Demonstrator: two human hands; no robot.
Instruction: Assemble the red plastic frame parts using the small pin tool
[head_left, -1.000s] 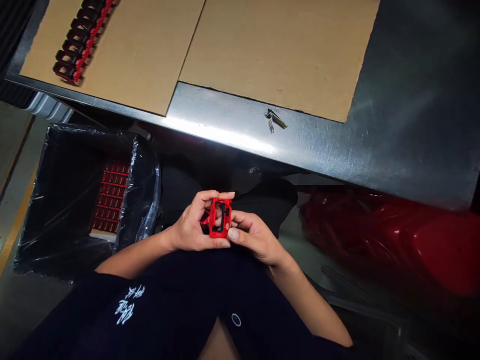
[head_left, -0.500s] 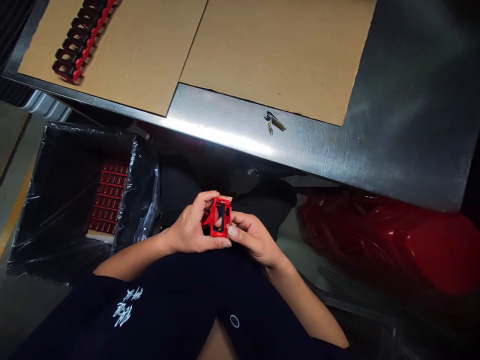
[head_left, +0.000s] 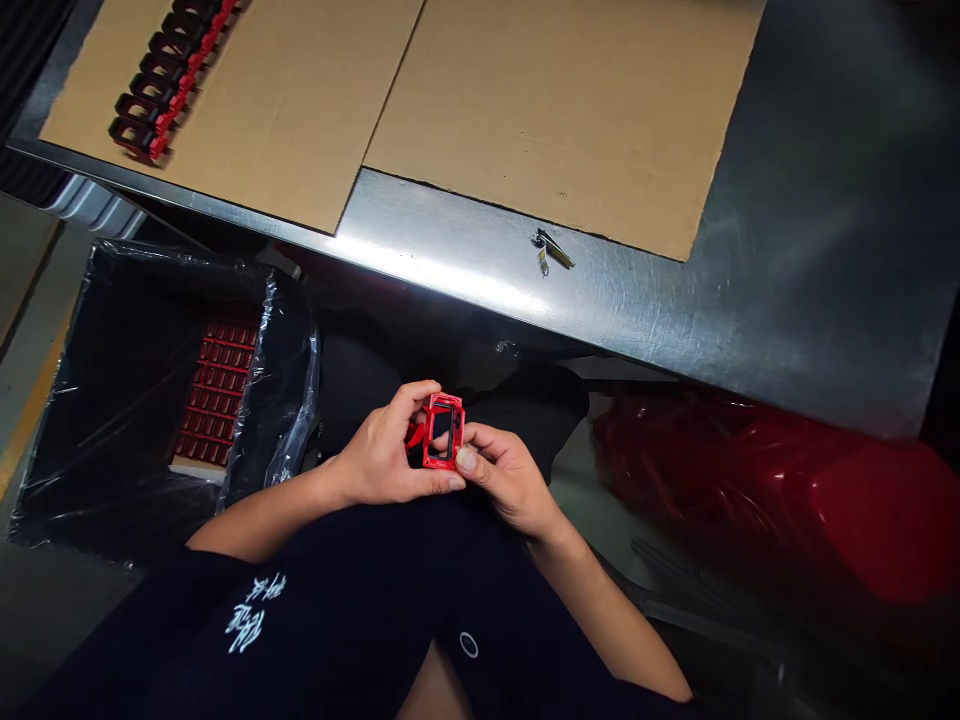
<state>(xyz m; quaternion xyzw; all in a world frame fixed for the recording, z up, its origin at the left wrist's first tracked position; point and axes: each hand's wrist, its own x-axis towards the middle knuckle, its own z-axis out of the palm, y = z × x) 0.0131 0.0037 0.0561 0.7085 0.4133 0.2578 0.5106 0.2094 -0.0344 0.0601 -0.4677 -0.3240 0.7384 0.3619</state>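
Over my lap, a small red and black rectangular plastic frame (head_left: 444, 400) is held in both hands. My left hand (head_left: 382, 455) is closed around its left side, thumb along the lower edge and a finger at the top. The thumb and fingers of my right hand (head_left: 506, 475) pinch its lower right side. Through the frame's opening a dark inner rim and a fingertip show. Its underside is hidden by my hands.
A row of similar red and black parts (head_left: 176, 75) stands on cardboard (head_left: 300, 120) atop the metal table (head_left: 480, 270). Nail clippers (head_left: 553, 250) lie near the table edge. At left, a bin lined with black plastic (head_left: 67, 420) holds stacked red parts (head_left: 217, 395). Red plastic bags (head_left: 750, 470) sit at right.
The frame has tilted slightly in my hands, so its opening faces more toward me. My grip stays nearly the same, and the view has shifted a little.
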